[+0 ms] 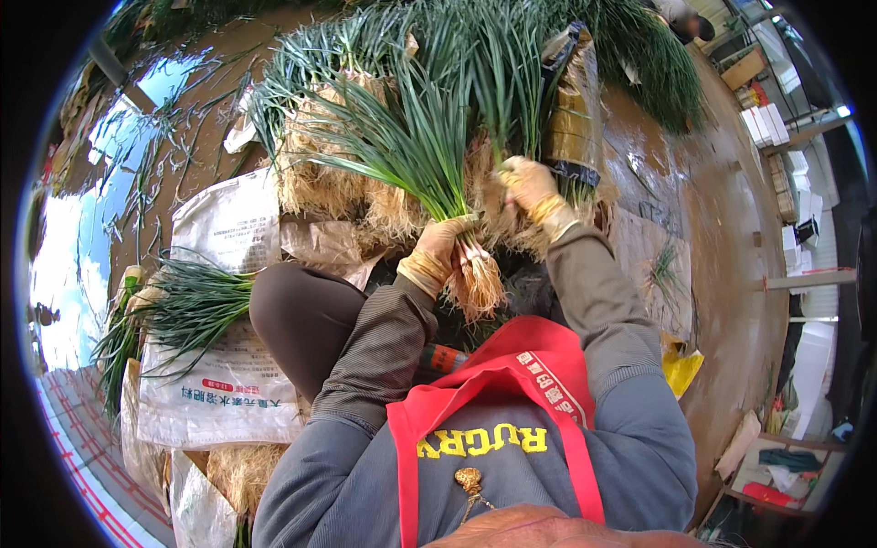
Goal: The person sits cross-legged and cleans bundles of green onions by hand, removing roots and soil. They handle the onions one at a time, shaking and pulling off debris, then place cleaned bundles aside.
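My left hand, in a yellowish rubber glove, grips a bunch of leafy allium plants, like green garlic or scallions. Their dark green leaves fan upward, while the pinkish-white bases and pale tangled roots hang below my fist. Just to the right and slightly higher, my right hand, gloved likewise, has its fingers closed around what looks like a single allium stalk; motion blurs it. Behind both hands stands a large row of similar plants with bushy straw-coloured roots.
A smaller bunch lies on a printed white woven sack by my left knee. Brown plastic wrapping stands beyond my right hand. The brown floor looks wet, with loose leaves at left. Another person is at the far upper right.
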Tool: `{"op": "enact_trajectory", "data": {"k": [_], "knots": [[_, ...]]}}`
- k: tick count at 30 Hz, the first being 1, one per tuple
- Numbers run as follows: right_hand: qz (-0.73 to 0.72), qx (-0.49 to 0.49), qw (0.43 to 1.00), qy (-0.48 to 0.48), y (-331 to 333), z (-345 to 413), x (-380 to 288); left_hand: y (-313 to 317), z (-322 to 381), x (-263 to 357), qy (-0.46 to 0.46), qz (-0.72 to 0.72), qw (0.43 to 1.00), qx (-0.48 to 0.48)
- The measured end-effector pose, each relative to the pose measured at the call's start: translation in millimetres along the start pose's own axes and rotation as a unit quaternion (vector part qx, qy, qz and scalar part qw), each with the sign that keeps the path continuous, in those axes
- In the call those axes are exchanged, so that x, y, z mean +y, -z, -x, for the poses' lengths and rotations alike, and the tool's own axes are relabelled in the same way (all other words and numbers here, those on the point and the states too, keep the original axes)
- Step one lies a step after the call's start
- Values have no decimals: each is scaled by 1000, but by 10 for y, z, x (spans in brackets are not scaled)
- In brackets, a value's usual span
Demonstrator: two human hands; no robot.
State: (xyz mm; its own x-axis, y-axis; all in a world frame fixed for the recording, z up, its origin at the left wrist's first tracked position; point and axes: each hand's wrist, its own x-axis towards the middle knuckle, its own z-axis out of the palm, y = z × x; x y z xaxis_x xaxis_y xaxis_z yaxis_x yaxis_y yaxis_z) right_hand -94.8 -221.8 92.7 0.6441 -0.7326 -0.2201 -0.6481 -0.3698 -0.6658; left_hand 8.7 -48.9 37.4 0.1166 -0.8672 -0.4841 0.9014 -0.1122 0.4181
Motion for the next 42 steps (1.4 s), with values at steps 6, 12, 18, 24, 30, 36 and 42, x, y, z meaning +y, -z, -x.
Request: {"op": "enact_trajectory", "data": {"k": [6,12,18,24,30,36,42], "knots": [[144,78,978,129,-686,264,38,10,-4,-79,-29,-45,998,21],[140,240,959,59,-240,-39,80,94,92,45,-36,-35,997,57],[-261,-86,959,-67,-340,344,90,107,83,43,-30,-11,998,50],[316,-26,925,208,-802,310,-51,175,86,39,-31,-63,997,43],[43,174,984,4,-549,194,-60,189,105,69,-22,-52,997,57],[-531,-54,822,-198,-833,72,-102,277,48,27,5,-57,998,31],[-217,63,971,-73,-1100,-52,-29,350,-58,1,11,-24,999,17]]}}
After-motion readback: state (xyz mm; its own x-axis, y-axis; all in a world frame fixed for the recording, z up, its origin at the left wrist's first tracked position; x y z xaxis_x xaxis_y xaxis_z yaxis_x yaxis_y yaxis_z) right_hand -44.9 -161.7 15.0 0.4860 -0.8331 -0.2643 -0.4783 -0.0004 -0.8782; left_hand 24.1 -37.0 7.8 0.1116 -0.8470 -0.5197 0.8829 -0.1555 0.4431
